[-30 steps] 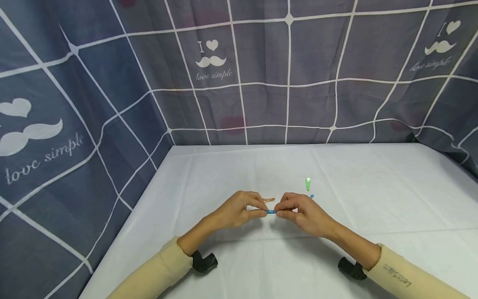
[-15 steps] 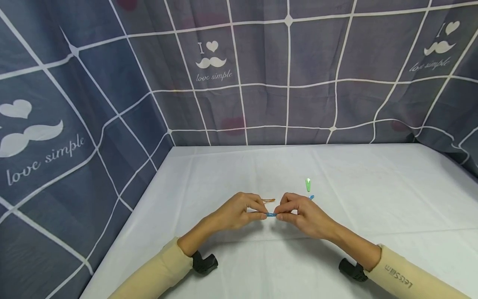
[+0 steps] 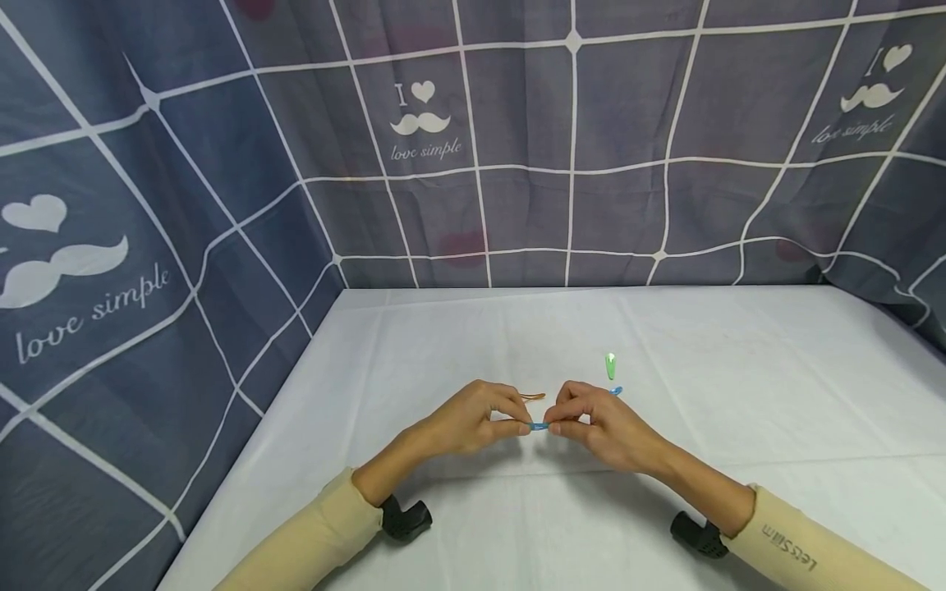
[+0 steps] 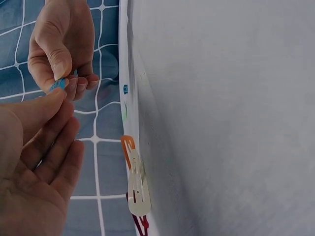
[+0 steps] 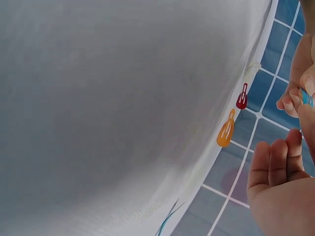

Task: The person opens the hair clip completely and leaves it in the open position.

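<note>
A small blue hair clip [image 3: 538,426] is held just above the white table [image 3: 739,369], pinched at one end by my left hand [image 3: 520,423] and at the other by my right hand [image 3: 559,424]. In the left wrist view the right hand's thumb and fingers [image 4: 58,66] pinch the blue clip [image 4: 58,84] while my left thumb [image 4: 42,110] meets it from below. In the right wrist view only the blue clip's tip [image 5: 306,97] shows between the fingers. Both sleeves are cream.
Loose clips lie on the table just beyond the hands: an orange one [image 3: 532,396], a green one [image 3: 609,365] and another blue one [image 3: 617,391]. The wrist views also show a cream clip [image 4: 139,196] and a red clip [image 5: 241,98]. Grid-patterned cloth walls [image 3: 473,164] enclose the table.
Both hands, still pinching the blue clip, have dipped slightly toward the table. The loose clips have not moved.
</note>
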Tool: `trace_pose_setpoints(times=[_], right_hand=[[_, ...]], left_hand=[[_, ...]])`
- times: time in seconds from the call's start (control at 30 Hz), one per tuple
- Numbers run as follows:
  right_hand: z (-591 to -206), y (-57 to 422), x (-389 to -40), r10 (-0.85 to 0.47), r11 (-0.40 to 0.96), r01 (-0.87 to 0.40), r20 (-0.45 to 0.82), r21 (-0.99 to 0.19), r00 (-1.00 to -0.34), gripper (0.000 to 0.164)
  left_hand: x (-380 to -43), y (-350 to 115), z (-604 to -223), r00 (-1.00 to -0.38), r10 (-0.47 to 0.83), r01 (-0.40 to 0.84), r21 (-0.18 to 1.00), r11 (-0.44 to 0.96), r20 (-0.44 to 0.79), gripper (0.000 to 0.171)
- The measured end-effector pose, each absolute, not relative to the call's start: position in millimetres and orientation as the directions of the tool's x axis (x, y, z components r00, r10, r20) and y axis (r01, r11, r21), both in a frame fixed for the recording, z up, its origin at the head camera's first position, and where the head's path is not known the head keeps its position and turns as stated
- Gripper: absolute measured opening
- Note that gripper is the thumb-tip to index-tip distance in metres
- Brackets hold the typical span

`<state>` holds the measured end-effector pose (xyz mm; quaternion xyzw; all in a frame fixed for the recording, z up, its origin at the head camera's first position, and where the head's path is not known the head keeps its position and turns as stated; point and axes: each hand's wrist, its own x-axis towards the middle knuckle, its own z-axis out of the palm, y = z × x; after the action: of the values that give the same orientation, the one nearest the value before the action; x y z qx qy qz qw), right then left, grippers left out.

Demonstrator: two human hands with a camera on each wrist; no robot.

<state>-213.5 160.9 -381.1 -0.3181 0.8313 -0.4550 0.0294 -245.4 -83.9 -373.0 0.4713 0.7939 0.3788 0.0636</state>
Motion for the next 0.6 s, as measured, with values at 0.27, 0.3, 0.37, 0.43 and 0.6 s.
trace_pose_setpoints(times=[0.27,0.3,0.37,0.43,0.6], right_hand=[[-378.7,159.7,-213.1,-0.511,0.397,-0.439,0.203,-0.806,-0.835,0.011],[-378.4,159.4,-212.9,-0.508,0.401,-0.434,0.199,-0.807,-0.838,0.012],[-378.4,158.9,-212.8,-0.499,0.409,-0.425,0.192,-0.808,-0.845,0.014],[-379.1,158.5,-213.3,-0.493,0.419,-0.423,0.19,-0.804,-0.849,0.016],[-382.8,157.9,-215.2,-0.479,0.446,-0.427,0.193,-0.787,-0.856,0.017]], left_hand=[[-242.7,-79.6,-369.7,-0.663,0.725,0.642,0.639,0.424,0.185,0.007],[-242.6,-79.4,-369.3,-0.675,0.715,0.634,0.638,0.437,0.18,0.007],[-242.4,-79.1,-369.0,-0.701,0.692,0.612,0.641,0.463,0.169,0.007],[-242.6,-79.1,-369.2,-0.721,0.674,0.594,0.647,0.478,0.164,0.007],[-243.7,-78.6,-370.5,-0.744,0.652,0.572,0.642,0.511,0.143,0.007]])
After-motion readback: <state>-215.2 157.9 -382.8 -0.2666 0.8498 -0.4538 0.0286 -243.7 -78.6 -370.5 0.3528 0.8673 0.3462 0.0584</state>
